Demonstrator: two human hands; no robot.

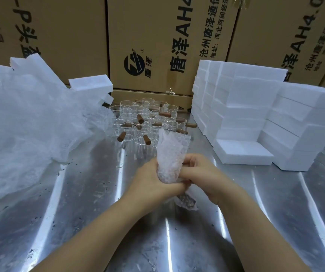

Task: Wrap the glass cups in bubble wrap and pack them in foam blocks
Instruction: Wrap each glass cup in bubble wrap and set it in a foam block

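Both hands meet low over the near middle of the steel table (pixel 75 222). Left hand (pixel 151 181) is curled round the lower part of a bubble wrap bundle (pixel 170 152). Right hand (pixel 204 179) has its fingers curled too and pinches the same bundle from the other side. A loose tail of wrap hangs below the fists and the top flares open. No cup shows through the bubbles; presumably one is inside.

Handling, my read: the bundle is light and squashy, with slightly slick film. The glass core is rigid and fragile, so grip round the body, firm but not crushing, and mind the side handle.

Beyond, unwrapped glass cups (pixel 138 122) with brown handles sit clustered mid-table, packed close together. Left of them is a big heap of spare wrap (pixel 20 124). On the right, an open foam block (pixel 242 152) sits just in front of the stacked foam blocks (pixel 245 99). Cartons (pixel 157 36) stand behind.
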